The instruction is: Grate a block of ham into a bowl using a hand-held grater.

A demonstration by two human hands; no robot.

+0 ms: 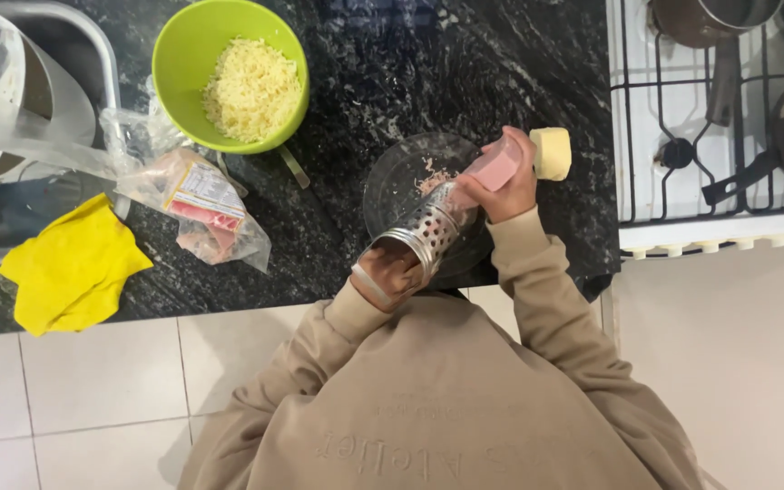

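a metal box grater (428, 231) with round punched holes lies tilted over a clear glass plate (392, 181), its top end toward the person and its lower end over the plate's middle. a pink block of ham (494, 168) is pressed against the grater's upper face. a small heap of pink shreds (430, 180) lies on the plate, just beside the grater's lower end.
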